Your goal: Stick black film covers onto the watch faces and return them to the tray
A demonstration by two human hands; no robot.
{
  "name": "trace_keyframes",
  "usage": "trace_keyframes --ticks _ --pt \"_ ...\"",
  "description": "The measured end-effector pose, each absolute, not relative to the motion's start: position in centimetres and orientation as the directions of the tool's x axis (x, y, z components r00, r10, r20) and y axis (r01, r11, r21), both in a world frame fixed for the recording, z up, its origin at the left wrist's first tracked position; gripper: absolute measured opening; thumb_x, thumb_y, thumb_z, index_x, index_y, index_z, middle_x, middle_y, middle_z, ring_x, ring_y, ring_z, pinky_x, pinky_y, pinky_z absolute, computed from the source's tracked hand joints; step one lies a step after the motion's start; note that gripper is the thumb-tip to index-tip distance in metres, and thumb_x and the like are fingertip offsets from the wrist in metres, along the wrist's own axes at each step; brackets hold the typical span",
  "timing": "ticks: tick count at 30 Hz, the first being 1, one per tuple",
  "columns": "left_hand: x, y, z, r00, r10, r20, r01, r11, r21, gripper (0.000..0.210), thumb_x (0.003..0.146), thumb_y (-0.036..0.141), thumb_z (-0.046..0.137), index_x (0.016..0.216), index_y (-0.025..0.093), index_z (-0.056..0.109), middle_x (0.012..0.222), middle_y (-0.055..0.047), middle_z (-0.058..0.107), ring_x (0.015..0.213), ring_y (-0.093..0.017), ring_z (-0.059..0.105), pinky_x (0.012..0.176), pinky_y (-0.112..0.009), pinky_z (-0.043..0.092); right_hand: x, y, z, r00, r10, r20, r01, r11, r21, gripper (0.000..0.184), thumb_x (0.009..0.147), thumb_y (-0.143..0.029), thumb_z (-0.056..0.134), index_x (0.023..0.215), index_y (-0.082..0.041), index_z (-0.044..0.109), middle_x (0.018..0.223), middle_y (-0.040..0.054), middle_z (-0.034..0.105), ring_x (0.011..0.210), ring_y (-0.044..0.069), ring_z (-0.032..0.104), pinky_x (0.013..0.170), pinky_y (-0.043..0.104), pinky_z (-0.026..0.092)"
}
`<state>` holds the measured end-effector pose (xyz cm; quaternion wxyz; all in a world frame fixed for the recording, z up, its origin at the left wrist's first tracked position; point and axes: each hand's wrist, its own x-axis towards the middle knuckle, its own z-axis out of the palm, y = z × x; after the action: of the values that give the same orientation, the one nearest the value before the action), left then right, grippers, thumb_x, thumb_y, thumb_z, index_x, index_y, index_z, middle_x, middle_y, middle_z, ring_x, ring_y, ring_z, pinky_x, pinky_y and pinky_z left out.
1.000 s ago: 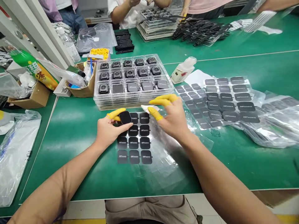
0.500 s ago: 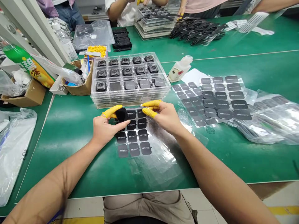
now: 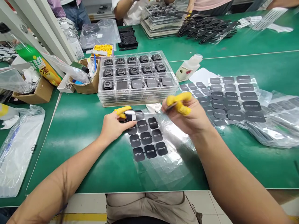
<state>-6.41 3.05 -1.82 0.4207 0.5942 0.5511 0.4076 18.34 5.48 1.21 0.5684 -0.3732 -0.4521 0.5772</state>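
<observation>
My left hand (image 3: 115, 126), yellow cots on its fingers, pinches a watch body (image 3: 130, 115) whose glossy dark screen catches a white reflection. The watch is over the top left of a clear sheet of black square screen films (image 3: 146, 137) printed "HiFuture". My right hand (image 3: 184, 113), also in yellow finger cots, is raised right of the sheet's upper end. Its fingertips pinch a thin dark film (image 3: 171, 107), seen nearly edge-on and blurred. Beyond the hands is a stack of clear trays (image 3: 137, 100), with black watches (image 3: 134, 69) in the top one.
More film sheets (image 3: 232, 105) and plastic bags (image 3: 277, 130) lie at right. A white bottle (image 3: 189, 67) stands beside the trays. At left are cardboard boxes (image 3: 87, 88) and a green-orange drink bottle (image 3: 38, 63). Watch straps (image 3: 207, 29) and co-workers are across the table.
My right hand has lifted off the sheet's upper right corner and moved right, a dark film now in its fingers. The watch in my left hand has tilted. The camera view has shifted slightly.
</observation>
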Motion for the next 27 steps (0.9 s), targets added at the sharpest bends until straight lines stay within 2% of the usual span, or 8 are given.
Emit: trace_keyframes --ticks 3,5,10,15,27 --pt "-6.3 2.8 -1.9 0.16 0.984 0.083 0.394 -0.141 0.908 0.055 0.07 0.038 0.091 0.122 0.021 0.08 0.09 -0.002 0.083 0.081 -0.02 0.077 0.081 -0.032 0.062 16.0 4.2 1.2 -0.092 0.994 -0.058 -0.18 -0.074 -0.981 0.042 0.053 -0.049 0.104 0.08 -0.028 0.079 0.081 -0.0008 0.074 0.074 0.015 0.065 0.071 0.032 0.058" --pt "-6.2 2.7 -1.8 0.193 0.973 0.125 0.45 -0.201 0.87 0.052 0.071 0.036 0.09 0.121 0.022 0.08 0.088 0.0 0.083 0.078 -0.019 0.075 0.078 -0.031 0.06 14.4 3.5 0.6 -0.095 0.986 -0.136 -0.132 -0.148 -0.98 0.046 0.051 -0.05 0.103 0.079 -0.024 0.078 0.084 0.0016 0.075 0.078 0.018 0.068 0.075 0.035 0.061" --pt "-6.1 2.5 -1.8 0.225 0.961 0.162 0.523 -0.259 0.812 0.055 0.072 0.037 0.089 0.124 0.024 0.079 0.085 0.002 0.082 0.071 -0.016 0.071 0.071 -0.028 0.057 12.9 3.2 -0.5 -0.114 0.955 -0.272 -0.153 -0.288 -0.945 0.051 0.044 -0.049 0.105 0.077 -0.022 0.077 0.082 0.0022 0.075 0.079 0.019 0.071 0.074 0.035 0.063" --pt "-6.1 2.5 -1.7 0.225 0.96 0.166 0.569 -0.267 0.777 0.056 0.072 0.038 0.09 0.125 0.025 0.079 0.078 0.003 0.08 0.065 -0.015 0.066 0.064 -0.027 0.053 13.0 3.3 -0.6 -0.071 0.951 -0.302 -0.168 -0.31 -0.936 0.053 0.041 -0.051 0.105 0.075 -0.021 0.077 0.081 0.0022 0.075 0.077 0.017 0.069 0.069 0.03 0.061" --pt "-6.1 2.5 -1.6 0.226 0.962 0.151 0.565 -0.256 0.785 0.055 0.071 0.039 0.091 0.122 0.025 0.08 0.085 0.002 0.082 0.072 -0.017 0.071 0.071 -0.029 0.056 13.0 3.1 -1.0 -0.064 0.957 -0.282 -0.146 -0.289 -0.946 0.049 0.044 -0.044 0.105 0.077 -0.021 0.077 0.082 0.0026 0.075 0.079 0.018 0.069 0.07 0.032 0.06"
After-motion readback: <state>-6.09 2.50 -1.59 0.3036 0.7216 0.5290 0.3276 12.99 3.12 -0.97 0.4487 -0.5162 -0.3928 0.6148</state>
